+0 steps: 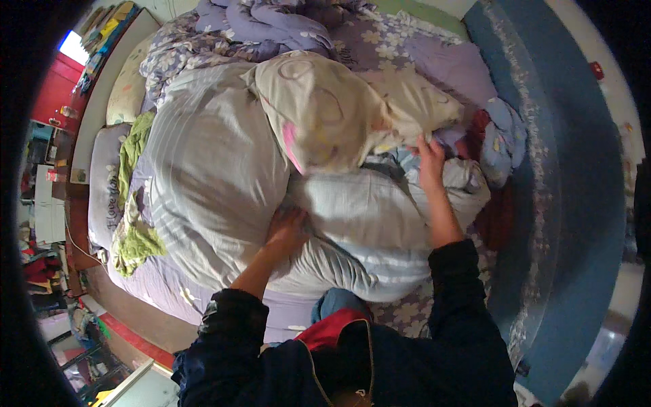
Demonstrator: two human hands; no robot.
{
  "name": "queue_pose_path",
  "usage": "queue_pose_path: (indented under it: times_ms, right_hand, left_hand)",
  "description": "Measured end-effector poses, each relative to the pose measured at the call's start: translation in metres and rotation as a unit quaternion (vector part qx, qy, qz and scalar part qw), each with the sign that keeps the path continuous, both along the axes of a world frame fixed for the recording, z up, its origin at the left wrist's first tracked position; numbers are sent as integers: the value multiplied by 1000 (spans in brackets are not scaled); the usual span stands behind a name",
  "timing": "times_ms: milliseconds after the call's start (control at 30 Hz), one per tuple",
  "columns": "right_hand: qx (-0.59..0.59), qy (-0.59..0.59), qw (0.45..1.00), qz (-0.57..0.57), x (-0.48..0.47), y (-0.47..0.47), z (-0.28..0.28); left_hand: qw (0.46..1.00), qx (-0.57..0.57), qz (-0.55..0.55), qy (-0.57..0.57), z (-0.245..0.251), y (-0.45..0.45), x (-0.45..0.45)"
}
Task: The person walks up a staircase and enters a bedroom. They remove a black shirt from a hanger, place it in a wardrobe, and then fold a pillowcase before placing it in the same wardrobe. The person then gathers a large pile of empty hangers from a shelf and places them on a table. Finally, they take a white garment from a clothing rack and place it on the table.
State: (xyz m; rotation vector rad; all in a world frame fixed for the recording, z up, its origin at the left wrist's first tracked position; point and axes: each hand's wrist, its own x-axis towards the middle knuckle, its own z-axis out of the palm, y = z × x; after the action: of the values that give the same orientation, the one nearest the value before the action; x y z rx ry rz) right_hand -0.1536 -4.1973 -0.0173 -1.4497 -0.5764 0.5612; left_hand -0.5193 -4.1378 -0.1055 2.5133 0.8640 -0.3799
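A large pale, stuffed fabric bundle, like a quilt in a cover (218, 168), lies bunched across the bed. My left hand (290, 226) presses into a fold at its middle; the fingers sink into the shadow of the cloth, so their grip is hidden. My right hand (430, 155) is at the lower edge of a cream patterned cloth (325, 112) that lies over the top of the bundle. Its fingertips are partly covered by the cloth, and whether they pinch it cannot be told. More crumpled pale cloth (460, 185) lies just right of that hand.
Purple floral bedding (264, 25) is heaped at the far side. Pillows (107, 178) and green cloths (135, 152) lie at the left. A light blue cloth (503, 137) rests by the blue wall panel (569, 178) at right. A cluttered shelf stands beyond the bed's left edge.
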Motion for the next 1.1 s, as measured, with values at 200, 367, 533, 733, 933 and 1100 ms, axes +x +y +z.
queue_pose_path:
  times_ms: [200, 367, 533, 733, 933, 1100]
  right_hand:
    - [119, -72, 981, 134, -144, -60, 223]
    - [198, 17, 960, 199, -251, -142, 345]
    - [192, 110, 909, 354, -303, -212, 363]
    - [-66, 194, 923, 325, -340, -139, 191]
    - [-281, -86, 876, 382, -354, -172, 28]
    - [-318, -310, 804, 395, -374, -192, -42]
  left_hand:
    - [870, -128, 182, -440, 85, -52, -53]
    - [826, -8, 194, -529, 165, -90, -162]
    - [754, -152, 207, -605, 213, -135, -247]
    - [837, -25, 278, -471, 172, -194, -298]
    - [925, 3, 330, -190, 62, -237, -359]
    - [910, -57, 349, -215, 26, -284, -334]
